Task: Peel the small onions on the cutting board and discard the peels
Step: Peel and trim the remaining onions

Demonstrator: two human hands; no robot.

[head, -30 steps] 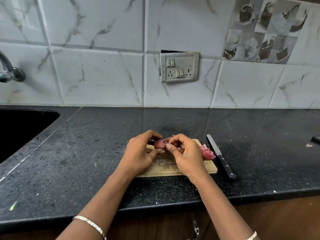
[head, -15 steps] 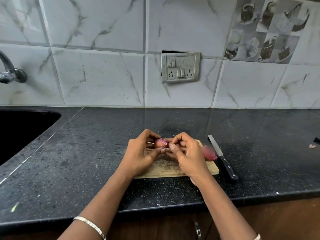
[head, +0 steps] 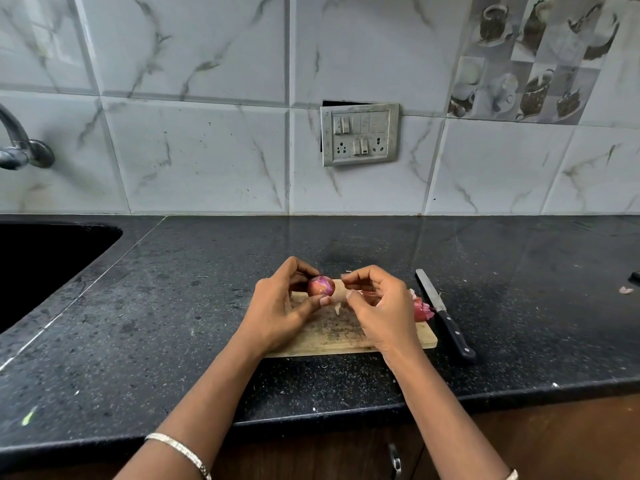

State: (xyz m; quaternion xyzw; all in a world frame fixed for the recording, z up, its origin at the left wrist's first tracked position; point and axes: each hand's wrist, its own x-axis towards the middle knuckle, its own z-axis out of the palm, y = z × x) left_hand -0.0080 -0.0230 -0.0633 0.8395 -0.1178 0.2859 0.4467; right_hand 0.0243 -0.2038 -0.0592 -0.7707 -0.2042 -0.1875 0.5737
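Over the small wooden cutting board (head: 332,336), my left hand (head: 282,308) pinches a small reddish-purple onion (head: 321,286) between thumb and fingers. Some of its skin is torn open, showing purple beneath. My right hand (head: 381,306) is just to the right of the onion, fingers curled, pinching a thin pale strip of peel (head: 338,299) that hangs down towards the board. A heap of pink onion pieces or peels (head: 421,308) lies at the board's right end, partly hidden by my right hand.
A black-handled knife (head: 445,315) lies on the dark granite counter (head: 173,306) just right of the board. A black sink (head: 41,261) with a tap (head: 17,147) is at the left. A peel scrap (head: 625,290) lies far right. A switch panel (head: 359,134) hangs on the tiled wall.
My hands have drawn apart: the right hand has pulled away to the right with a strip of peel, and more of the onion now shows in my left hand.
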